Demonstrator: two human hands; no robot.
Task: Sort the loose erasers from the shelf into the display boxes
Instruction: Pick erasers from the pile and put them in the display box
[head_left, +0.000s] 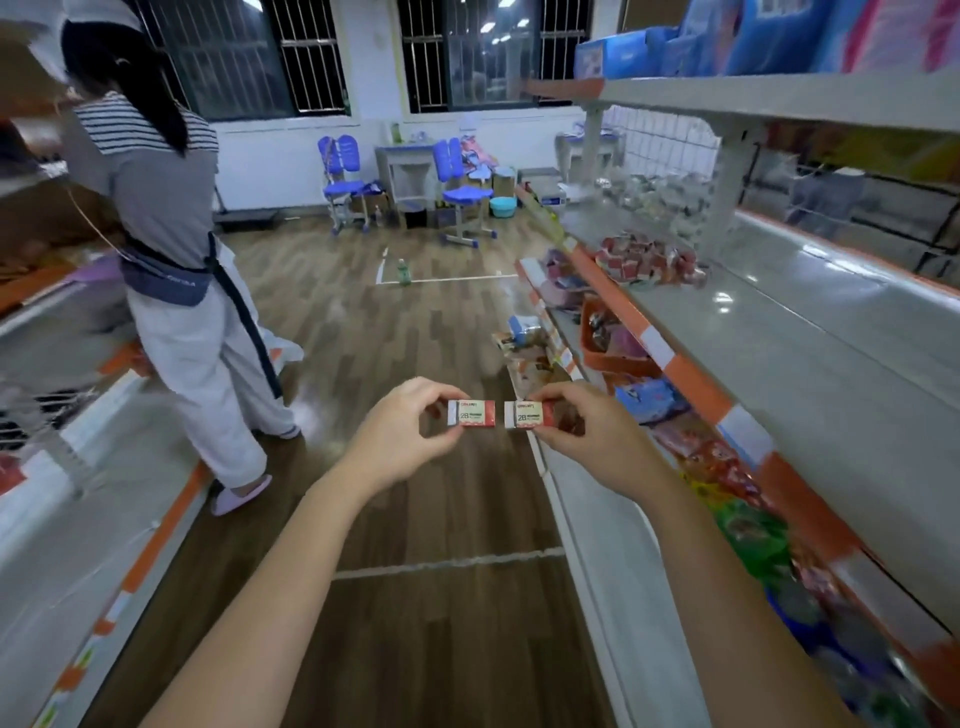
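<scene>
Your left hand (402, 431) pinches one eraser (471, 413), your right hand (587, 434) another eraser (529, 414) just beside it; neither is boxed yet, and no display boxes show.

Even overhead indoor lighting; windows (249, 57) dark. Glare patches on the wood floor (415, 338) and right shelf (779, 332). Wide-angle distortion bends the edges; shelf goods (753, 525) at lower right are motion-blurred.
</scene>
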